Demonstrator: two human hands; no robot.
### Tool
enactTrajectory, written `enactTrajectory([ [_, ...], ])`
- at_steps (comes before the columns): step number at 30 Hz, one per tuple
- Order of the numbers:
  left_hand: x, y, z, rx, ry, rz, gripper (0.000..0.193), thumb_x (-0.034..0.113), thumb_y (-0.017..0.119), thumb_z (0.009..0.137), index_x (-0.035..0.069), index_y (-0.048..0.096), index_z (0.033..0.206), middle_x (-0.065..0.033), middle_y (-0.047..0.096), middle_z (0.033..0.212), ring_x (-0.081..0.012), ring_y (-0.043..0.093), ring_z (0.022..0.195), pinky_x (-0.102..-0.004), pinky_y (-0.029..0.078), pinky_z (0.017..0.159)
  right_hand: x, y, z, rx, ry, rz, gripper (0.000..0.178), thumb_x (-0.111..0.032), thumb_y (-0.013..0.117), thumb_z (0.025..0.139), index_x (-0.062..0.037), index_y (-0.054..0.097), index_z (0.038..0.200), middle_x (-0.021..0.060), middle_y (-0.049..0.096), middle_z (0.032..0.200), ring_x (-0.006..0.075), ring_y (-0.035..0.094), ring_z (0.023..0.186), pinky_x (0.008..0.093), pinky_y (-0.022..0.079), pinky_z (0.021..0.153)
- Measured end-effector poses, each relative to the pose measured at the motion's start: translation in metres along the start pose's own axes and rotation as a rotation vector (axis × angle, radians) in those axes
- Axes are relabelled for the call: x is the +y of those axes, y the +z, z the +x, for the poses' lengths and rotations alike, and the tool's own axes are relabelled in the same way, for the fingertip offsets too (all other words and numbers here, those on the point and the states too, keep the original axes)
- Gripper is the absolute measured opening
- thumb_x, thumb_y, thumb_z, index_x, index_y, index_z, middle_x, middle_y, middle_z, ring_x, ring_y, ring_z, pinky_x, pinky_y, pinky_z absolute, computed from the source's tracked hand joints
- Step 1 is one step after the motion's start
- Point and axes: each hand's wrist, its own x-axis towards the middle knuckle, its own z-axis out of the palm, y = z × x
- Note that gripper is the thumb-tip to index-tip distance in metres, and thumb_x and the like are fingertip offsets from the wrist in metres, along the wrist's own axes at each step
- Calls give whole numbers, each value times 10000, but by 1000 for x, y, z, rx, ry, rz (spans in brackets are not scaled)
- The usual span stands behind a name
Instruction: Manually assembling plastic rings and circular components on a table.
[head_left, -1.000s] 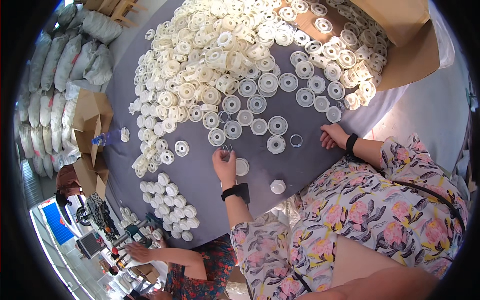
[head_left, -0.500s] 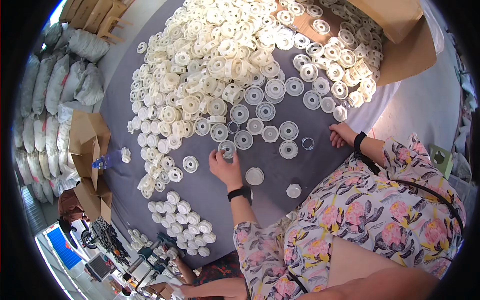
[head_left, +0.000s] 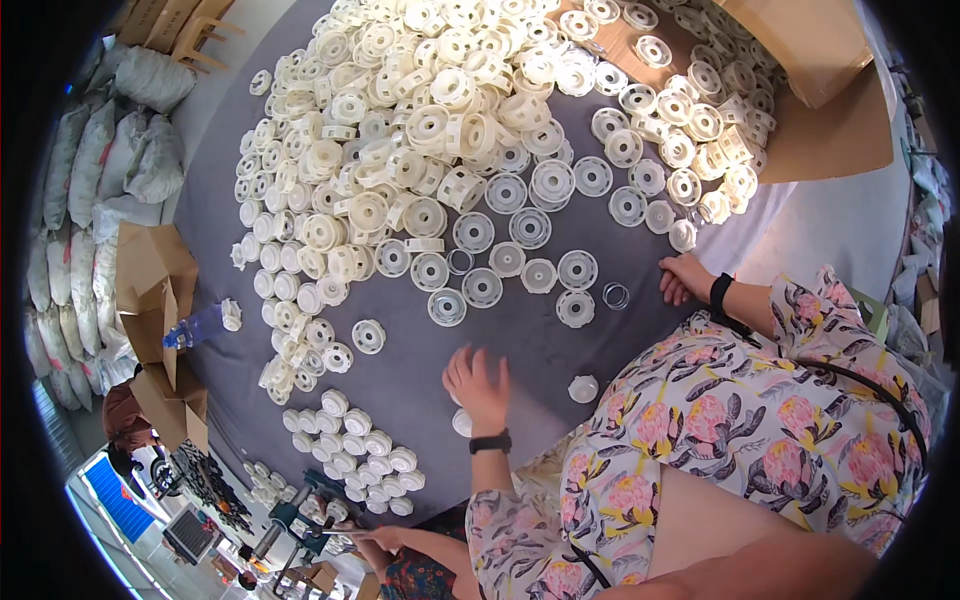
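My left hand (head_left: pixel 478 385) hovers palm down over the grey cloth, its fingers apart and no object visible in them. Beside its wrist a white round piece (head_left: pixel 462 422) shows in part; what lies beneath the palm is hidden. My right hand (head_left: pixel 684 278) rests at the right side of the cloth, fingers loosely bent, nothing seen in it. Left of it lie thin metal rings (head_left: pixel 616 296). Ahead of my left hand are flat white slotted plastic discs (head_left: pixel 482 287), one disc (head_left: pixel 447 307) nearest. Another white round cap (head_left: pixel 583 389) sits close to my body.
A big heap of white plastic parts (head_left: pixel 400 120) covers the far table. Stacked white caps (head_left: pixel 355 445) stand at the near left. An open cardboard box (head_left: pixel 830 130) tips parts out at the far right. Left are a blue bottle (head_left: pixel 195 326) and another carton (head_left: pixel 150 265). Someone works at the lower left.
My left hand has left the nearest slotted disc and drawn back toward me. The white cap that lay right of it no longer shows there. My right hand has barely moved.
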Motion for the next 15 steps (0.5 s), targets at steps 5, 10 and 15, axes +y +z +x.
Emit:
enactTrajectory([
  [5,20,15,105,250,-23,-210,388,223,680,763,52,558,1090,-144,543,1130,-319,503,1052,-427,378,897,0,2,3,-8,11,-6,472,-388,467,856,32,624,709,159,645,611,192,575,383,254,419,340],
  [10,17,24,145,182,-52,-32,312,144,676,743,72,595,1036,-76,600,991,-280,522,980,-425,376,865,3,0,1,7,0,-5,471,-378,464,855,35,630,702,161,645,609,193,579,387,256,427,345],
  [15,31,10,101,252,-18,-137,237,137,656,748,95,607,976,-40,593,883,-254,528,933,-406,365,851,5,-4,-3,8,2,15,470,-366,468,854,40,633,687,165,645,605,195,575,378,251,418,332],
])
